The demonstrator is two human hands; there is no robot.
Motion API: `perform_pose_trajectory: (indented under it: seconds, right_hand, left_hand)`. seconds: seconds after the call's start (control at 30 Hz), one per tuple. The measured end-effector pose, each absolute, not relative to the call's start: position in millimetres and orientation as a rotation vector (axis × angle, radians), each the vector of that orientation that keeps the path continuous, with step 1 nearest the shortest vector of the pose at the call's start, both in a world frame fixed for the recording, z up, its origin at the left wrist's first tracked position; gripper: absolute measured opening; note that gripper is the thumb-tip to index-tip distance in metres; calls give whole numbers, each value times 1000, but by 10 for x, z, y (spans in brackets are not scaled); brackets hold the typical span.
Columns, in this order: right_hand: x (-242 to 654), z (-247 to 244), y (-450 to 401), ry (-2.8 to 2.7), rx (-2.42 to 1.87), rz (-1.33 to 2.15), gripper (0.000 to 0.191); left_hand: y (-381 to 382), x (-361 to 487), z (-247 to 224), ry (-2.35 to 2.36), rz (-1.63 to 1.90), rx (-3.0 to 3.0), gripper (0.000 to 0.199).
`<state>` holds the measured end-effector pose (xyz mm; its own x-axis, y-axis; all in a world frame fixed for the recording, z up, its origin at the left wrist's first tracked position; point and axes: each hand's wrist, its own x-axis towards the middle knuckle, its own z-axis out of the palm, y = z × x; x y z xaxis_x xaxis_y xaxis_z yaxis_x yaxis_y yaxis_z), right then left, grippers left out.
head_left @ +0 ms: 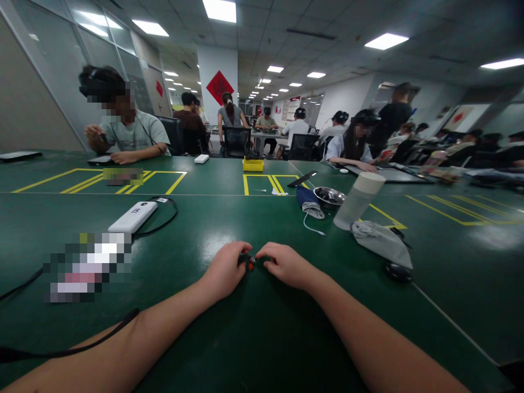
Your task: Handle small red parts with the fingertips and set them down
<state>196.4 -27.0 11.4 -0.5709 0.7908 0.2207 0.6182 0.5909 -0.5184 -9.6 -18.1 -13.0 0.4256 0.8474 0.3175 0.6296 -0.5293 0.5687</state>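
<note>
A small piece with a red end [251, 266] and a dark, shiny part lies between my two hands, low over the green table [229, 338]. It is too small for me to tell its kind. My left hand [227, 267] is closed at its left side, with the thumb and index finger bent round it. From the right, my right hand [284, 264] reaches the shiny part with curled fingertips. The fingers partly hide the piece, and whether it touches the tabletop cannot be made out.
On the left are a white power bank [133, 217] with a black cable and a blurred-out phone-like item [92, 267]. To the right stand a pale bottle [358, 201], a metal bowl [328, 196], a grey pouch [380, 240] and a black mouse [398, 272]. People sit across the table.
</note>
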Motion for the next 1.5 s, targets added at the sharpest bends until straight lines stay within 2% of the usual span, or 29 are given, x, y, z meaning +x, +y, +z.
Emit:
perform_pose_trajectory:
  seconds: [0.3, 0.4, 0.6, 0.83, 1.07, 1.23, 1.5]
  right_hand:
    - [1902, 195, -353, -2434, -1027, 610, 26]
    - [1855, 175, -361, -2519, -1008, 624, 28]
    - [1779, 98, -372, -2526, -1139, 544, 27]
    - [1777, 131, -374, -2553, -1099, 511, 8]
    - [1882, 85, -333, -2104, -1214, 954, 10]
    - [1826, 78, -329, -1733, -1111, 1348, 14]
    - [1830, 91, -340, -1375, -1031, 1578, 23]
  left_hand:
    - [-181, -103, -56, 1155, 716, 2406, 23]
    - [-191, -105, -47, 1153, 768, 2364, 18]
    - [-182, -126, -45, 1187, 933, 2060, 22]
    - [-207, -133, 51, 1153, 934, 1852, 23]
    - [-205, -140, 45, 1139, 949, 1871, 21]
    - [-251, -95, 84, 1076, 1022, 1644, 21]
    - [-281, -59, 105, 1035, 1007, 1450, 22]
